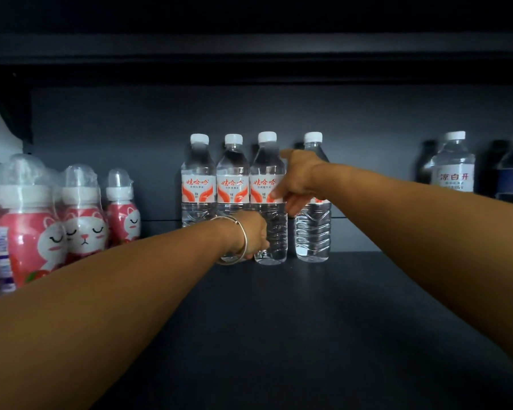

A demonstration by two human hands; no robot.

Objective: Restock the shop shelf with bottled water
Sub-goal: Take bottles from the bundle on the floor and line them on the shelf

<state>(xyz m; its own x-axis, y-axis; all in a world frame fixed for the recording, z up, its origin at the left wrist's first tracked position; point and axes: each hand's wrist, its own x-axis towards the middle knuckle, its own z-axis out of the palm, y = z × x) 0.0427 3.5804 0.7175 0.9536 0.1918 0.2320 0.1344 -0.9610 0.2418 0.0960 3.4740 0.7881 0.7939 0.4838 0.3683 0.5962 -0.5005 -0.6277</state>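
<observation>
Reaching into dark grey shop shelf (338,321), among four upright clear plastic water bottles (268,199).
Left hand (253,232) hiding second bottle's base, right hand (298,180) covering fourth's label; both grips impossible to judge.

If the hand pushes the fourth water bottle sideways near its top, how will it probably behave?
The fourth water bottle looks full, so it is probably rather heavy for its size. It is tall and narrow, so a push near the cap may tip it; pushing low seems safer. Its thin ribbed wall may give a little under the right hand.
</observation>
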